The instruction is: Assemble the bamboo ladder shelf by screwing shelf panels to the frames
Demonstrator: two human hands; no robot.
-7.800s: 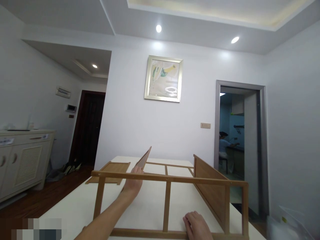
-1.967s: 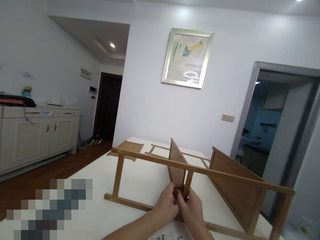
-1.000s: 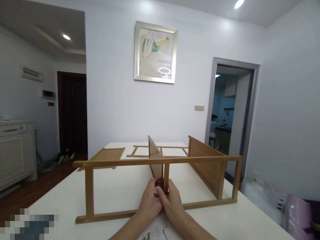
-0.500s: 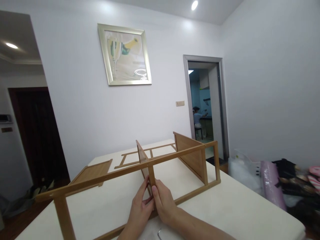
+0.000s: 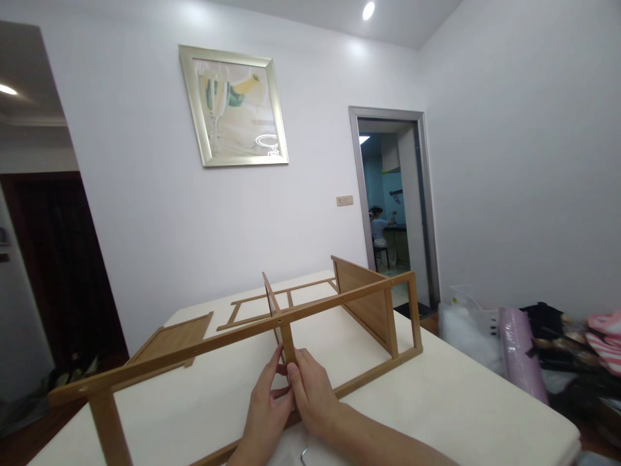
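Observation:
A wooden shelf side frame (image 5: 194, 345) stands on its long edge across the white table (image 5: 466, 414). Its middle crossbar (image 5: 287, 340) is between my two hands. My left hand (image 5: 266, 409) is closed on the bar's left side, fingers pinching where the middle shelf panel (image 5: 270, 294) meets it. From the right, my right hand (image 5: 314, 396) wraps round the lower part of the same bar, thumb pressed on its front. My fingers hide the joint between panel and bar. A second shelf panel (image 5: 361, 296) stands upright at the frame's right end. Near my wrists lies a bent metal hex key (image 5: 304, 457).
Behind the frame, another ladder-like wooden side frame (image 5: 250, 300) lies flat. A loose wooden panel (image 5: 177, 336) rests at the left. Right of the table are a purple roll (image 5: 518, 353) and bagged items. A person (image 5: 380, 230) sits beyond the doorway.
The view has turned slightly right, so the surroundings sit further left. Both hands keep their hold on the middle crossbar, with little visible finger movement.

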